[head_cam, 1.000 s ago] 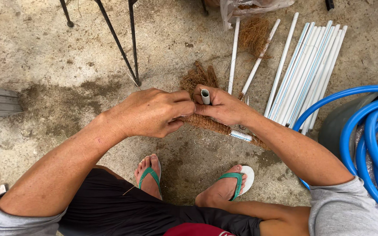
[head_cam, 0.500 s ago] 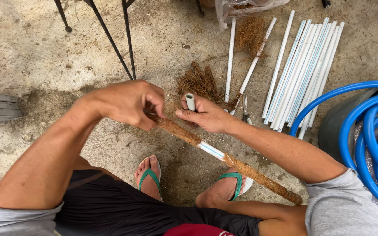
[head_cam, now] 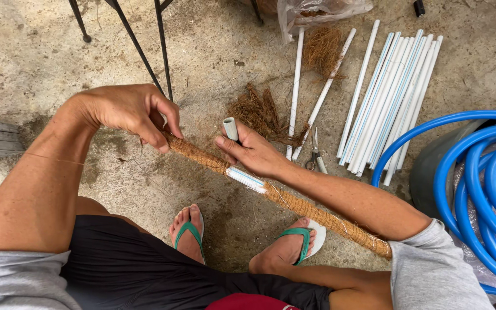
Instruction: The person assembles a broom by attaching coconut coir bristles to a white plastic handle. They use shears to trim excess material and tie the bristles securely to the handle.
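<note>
Head view — both hands clamped: left hand (head_cam: 130,112) and right hand (head_cam: 254,152) grip the fibre-wrapped pipe (head_cam: 282,198).

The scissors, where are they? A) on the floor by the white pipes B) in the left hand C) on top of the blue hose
A: the scissors lie on the floor beside the white pipes, apart from both hands and the blue hose.

I see a rough, stained concrete floor (head_cam: 47,51) in flat daylight; thin black metal legs (head_cam: 144,51) stand far left, a coiled blue hose (head_cam: 477,166) right.
</note>
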